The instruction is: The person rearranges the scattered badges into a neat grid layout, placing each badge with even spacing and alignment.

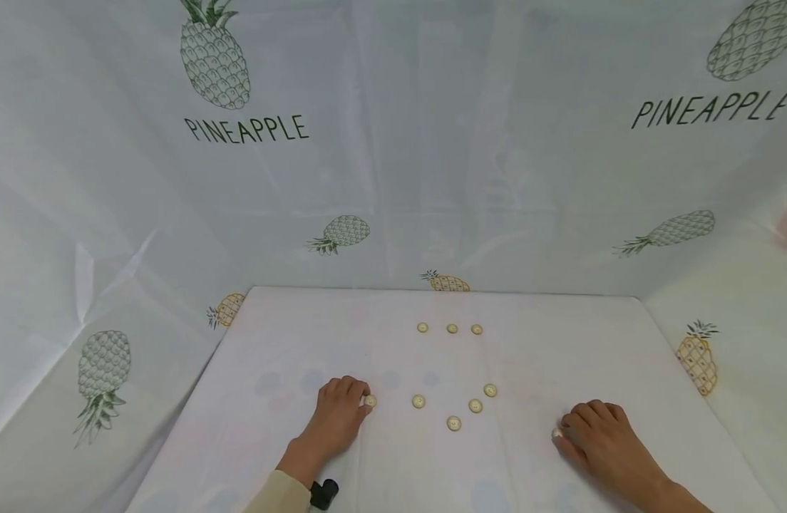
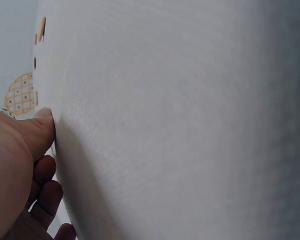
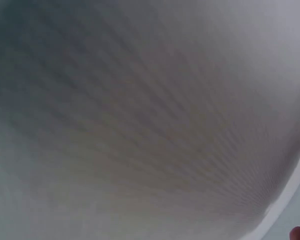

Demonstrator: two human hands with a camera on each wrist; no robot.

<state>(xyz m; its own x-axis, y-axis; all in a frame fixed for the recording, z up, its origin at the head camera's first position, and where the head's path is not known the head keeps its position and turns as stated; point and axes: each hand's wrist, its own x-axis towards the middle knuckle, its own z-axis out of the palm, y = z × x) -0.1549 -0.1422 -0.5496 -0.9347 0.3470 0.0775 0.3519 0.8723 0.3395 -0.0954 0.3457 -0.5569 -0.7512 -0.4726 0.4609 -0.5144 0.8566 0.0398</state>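
My left hand (image 1: 338,415) rests on the white-covered table, thumb and fingertips at the edges of a cream button (image 1: 370,401), which it pinches. In the left wrist view, the left thumb (image 2: 40,131) and curled fingers show at the left edge; the button is hidden there. Off to the right, my right hand (image 1: 602,443) pinches another small pale button (image 1: 557,433) between thumb and curled fingers, low over the cloth. Between the hands lie a button (image 1: 418,402), a nearer button (image 1: 454,423) and two more buttons, one of them (image 1: 475,405) in a slanting line.
Farther back, three buttons (image 1: 453,328) form a short row across the table (image 1: 304,320). A pineapple-printed sheet (image 1: 432,142) hangs behind and beside the table. A black strap piece (image 1: 324,493) sits by the left wrist.
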